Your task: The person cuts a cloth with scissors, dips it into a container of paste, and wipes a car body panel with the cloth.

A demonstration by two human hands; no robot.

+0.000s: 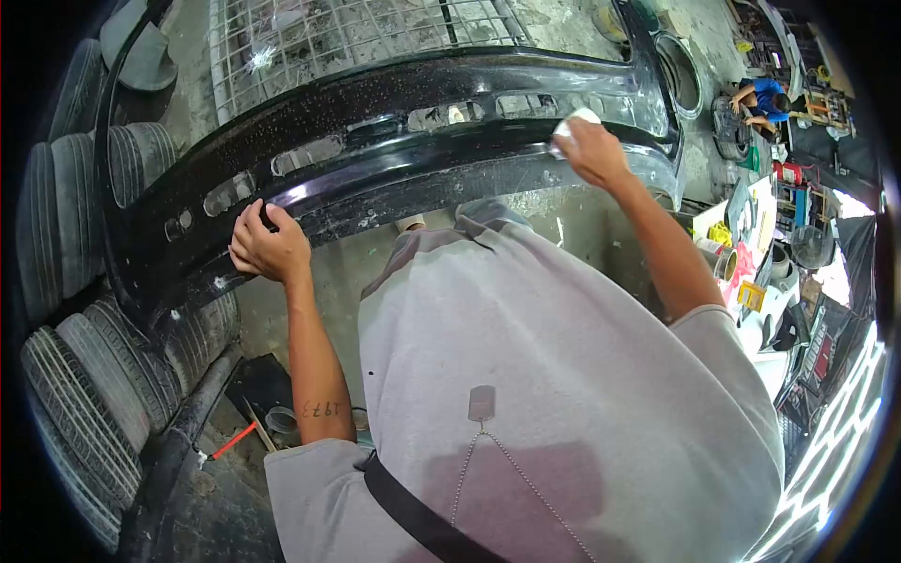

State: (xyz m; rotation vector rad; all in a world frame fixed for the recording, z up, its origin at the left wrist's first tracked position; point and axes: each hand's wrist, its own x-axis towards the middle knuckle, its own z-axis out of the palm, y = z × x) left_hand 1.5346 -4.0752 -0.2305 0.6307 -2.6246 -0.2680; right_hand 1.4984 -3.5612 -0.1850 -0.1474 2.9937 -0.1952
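A long black car bumper [380, 172] stretches across the view in front of me, with several slots cut along it. Droplets or specks dot its left half, while parts of the right side look shiny. My left hand [270, 244] is closed around the bumper's near edge, left of the middle, fingers curled. On the right part of the bumper, my right hand [593, 155] presses a white cloth [579, 118] to the surface. Its fingers are bunched over the cloth and hide much of it.
Stacked tyres [94, 375] line the left side. Behind the bumper is a metal grid [366, 33]. A red-handled tool [233, 441] lies on the floor at lower left. At far right, a person [765, 98] in blue bends over a tyre, near cluttered shelves and cans.
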